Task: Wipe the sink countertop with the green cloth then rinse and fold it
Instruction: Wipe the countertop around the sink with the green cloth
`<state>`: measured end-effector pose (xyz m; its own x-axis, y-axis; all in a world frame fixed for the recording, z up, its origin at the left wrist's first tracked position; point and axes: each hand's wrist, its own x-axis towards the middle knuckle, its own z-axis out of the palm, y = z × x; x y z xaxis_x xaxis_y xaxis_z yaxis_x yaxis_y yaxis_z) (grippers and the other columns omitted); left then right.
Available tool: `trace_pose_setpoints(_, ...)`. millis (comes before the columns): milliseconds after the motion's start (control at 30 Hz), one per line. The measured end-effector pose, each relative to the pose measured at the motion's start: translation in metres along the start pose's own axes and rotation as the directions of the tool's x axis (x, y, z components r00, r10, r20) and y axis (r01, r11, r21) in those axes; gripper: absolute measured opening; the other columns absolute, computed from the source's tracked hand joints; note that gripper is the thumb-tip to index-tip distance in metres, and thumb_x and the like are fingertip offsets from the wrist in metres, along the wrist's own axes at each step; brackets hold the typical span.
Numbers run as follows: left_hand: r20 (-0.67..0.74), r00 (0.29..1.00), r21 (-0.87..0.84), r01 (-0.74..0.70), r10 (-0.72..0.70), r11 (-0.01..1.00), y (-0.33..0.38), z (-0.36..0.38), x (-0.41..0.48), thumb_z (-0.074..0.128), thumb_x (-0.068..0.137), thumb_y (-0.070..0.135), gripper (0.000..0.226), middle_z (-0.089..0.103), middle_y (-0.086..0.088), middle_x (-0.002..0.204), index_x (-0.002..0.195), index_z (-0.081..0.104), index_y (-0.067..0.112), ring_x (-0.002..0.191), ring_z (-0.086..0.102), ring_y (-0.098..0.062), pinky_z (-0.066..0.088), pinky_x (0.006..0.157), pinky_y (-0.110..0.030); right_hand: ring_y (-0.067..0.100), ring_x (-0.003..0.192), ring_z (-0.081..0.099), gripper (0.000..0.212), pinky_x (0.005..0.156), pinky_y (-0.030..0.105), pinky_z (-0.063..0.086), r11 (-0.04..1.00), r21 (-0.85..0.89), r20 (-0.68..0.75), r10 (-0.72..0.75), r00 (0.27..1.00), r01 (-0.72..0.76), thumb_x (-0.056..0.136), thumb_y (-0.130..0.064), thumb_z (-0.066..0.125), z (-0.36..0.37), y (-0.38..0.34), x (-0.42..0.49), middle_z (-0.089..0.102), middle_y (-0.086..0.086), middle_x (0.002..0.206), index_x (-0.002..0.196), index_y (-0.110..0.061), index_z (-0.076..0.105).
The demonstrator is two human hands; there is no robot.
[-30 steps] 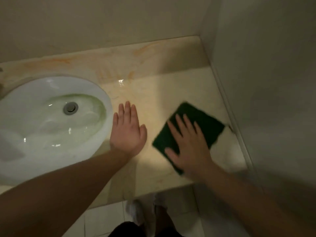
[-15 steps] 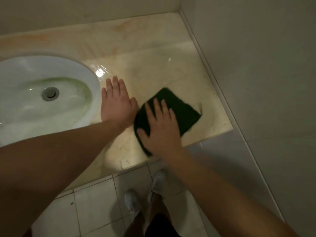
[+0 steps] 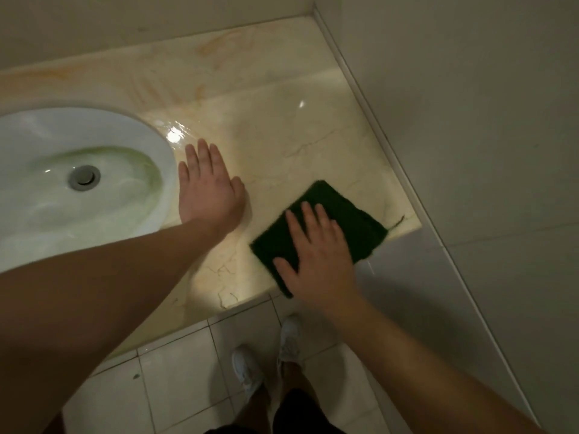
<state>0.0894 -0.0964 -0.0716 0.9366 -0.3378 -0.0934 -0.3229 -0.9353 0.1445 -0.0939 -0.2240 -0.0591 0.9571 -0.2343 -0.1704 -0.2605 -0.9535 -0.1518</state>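
A dark green cloth (image 3: 351, 214) lies folded flat on the beige marble countertop (image 3: 297, 136), near its front right corner. My right hand (image 3: 316, 255) presses on the cloth's near half with straight, spread fingers. My left hand (image 3: 208, 189) rests flat on the counter just right of the white sink basin (image 3: 94, 126), fingers straight. The basin shows a greenish stain around its metal drain (image 3: 84, 177).
A wall (image 3: 470, 120) runs along the counter's right side and another behind it. A wet patch (image 3: 175, 133) glistens beside the sink rim. Below the counter's front edge are white floor tiles (image 3: 175, 371) and my feet in white shoes (image 3: 250, 371).
My right hand has slid the cloth left toward my left hand and then back right toward the counter's corner. My left hand stayed flat beside the sink.
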Motion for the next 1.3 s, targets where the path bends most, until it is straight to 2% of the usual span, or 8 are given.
trace_pose_setpoints(167,0.013,1.0,0.012,0.013,-0.013,1.0,-0.001,-0.002,0.002,0.027,0.095,0.037,0.072,0.005,-0.017,0.163,0.154,0.007,0.002,0.15,0.0,-0.034,0.006,0.122,-0.047,0.032,0.15,0.003,0.084,0.121,0.048,0.008,0.947,-0.069,-0.028,0.312,0.95,-0.313,0.091,-0.065,0.015,-0.013,0.068,0.036,0.003,0.016,0.163,0.156,-0.014,0.0)
trace_pose_setpoints(300,0.053,0.998,0.017,0.023,-0.024,1.0,-0.002,-0.005,0.005,0.028,0.097,0.041,0.071,0.008,-0.017,0.162,0.153,0.01,0.003,0.15,0.003,-0.035,0.006,0.122,-0.046,0.033,0.15,0.006,0.082,0.122,0.047,0.007,0.952,0.005,-0.074,0.304,0.95,-0.305,0.093,-0.063,0.021,-0.022,0.063,0.101,0.008,0.018,0.162,0.156,-0.012,0.006)
trace_pose_setpoints(400,-0.036,0.999,-0.063,-0.013,0.011,0.998,-0.006,-0.015,0.022,0.034,0.092,0.039,0.066,0.04,-0.025,0.142,0.145,0.031,0.0,0.134,0.033,-0.04,0.025,0.114,-0.049,0.032,0.15,0.006,0.083,0.122,0.047,0.008,0.955,0.009,-0.089,0.297,0.951,-0.297,0.092,-0.064,0.02,-0.033,0.065,0.159,0.008,0.017,0.163,0.156,-0.012,0.007)
trace_pose_setpoints(467,-0.117,0.993,-0.104,0.016,-0.028,0.994,-0.011,-0.024,0.051,0.042,0.087,0.033,0.064,0.045,-0.025,0.133,0.14,0.036,-0.003,0.126,0.038,-0.04,0.031,0.11,-0.049,0.031,0.15,0.006,0.083,0.121,0.047,0.01,0.961,0.017,-0.099,0.278,0.956,-0.277,0.092,-0.064,0.022,-0.041,0.066,0.198,0.008,0.016,0.163,0.156,-0.012,0.008)
trace_pose_setpoints(600,-0.077,0.976,-0.087,0.199,-0.206,0.976,-0.028,-0.042,0.124,0.034,0.09,0.035,0.071,0.021,-0.022,0.157,0.15,0.02,0.0,0.147,0.012,-0.038,0.014,0.119,-0.048,0.028,0.15,0.006,0.083,0.121,0.045,0.011,0.961,0.083,-0.11,0.272,0.956,-0.264,0.092,-0.062,0.027,-0.053,0.065,0.273,0.005,0.014,0.164,0.156,-0.012,0.005)
trace_pose_setpoints(800,-0.038,0.928,-0.062,0.369,-0.372,0.927,-0.067,-0.039,0.194,0.024,0.096,0.043,0.074,-0.001,-0.019,0.162,0.154,0.002,0.002,0.15,-0.005,-0.034,0.002,0.121,-0.048,0.03,0.149,0.012,0.087,0.118,0.045,0.014,0.937,0.131,-0.14,0.34,0.93,-0.323,0.092,-0.059,0.032,-0.064,0.04,0.369,0.007,0.015,0.163,0.155,-0.007,0.004)
trace_pose_setpoints(1100,-0.045,0.925,-0.026,0.376,-0.377,0.926,-0.071,-0.032,0.2,0.018,0.094,0.045,0.075,-0.001,-0.018,0.163,0.154,0.002,0.002,0.15,-0.004,-0.032,0.004,0.122,-0.047,0.041,0.148,0.005,0.091,0.12,0.051,0.004,0.841,0.223,-0.113,0.525,0.843,-0.494,0.089,-0.051,0.039,-0.069,-0.034,0.451,0.005,0.026,0.16,0.151,0.007,0.005)
trace_pose_setpoints(1300,-0.06,0.927,-0.051,0.368,-0.371,0.928,-0.071,-0.029,0.201,0.022,0.093,0.039,0.073,0.001,-0.019,0.162,0.153,0.005,0.0,0.15,-0.003,-0.034,0.003,0.122,-0.046,0.043,0.147,-0.005,0.088,0.12,0.052,-0.003,0.822,0.229,0.048,0.526,0.849,-0.522,0.096,-0.049,0.031,-0.064,-0.098,0.452,-0.007,0.028,0.159,0.148,0.012,-0.005)
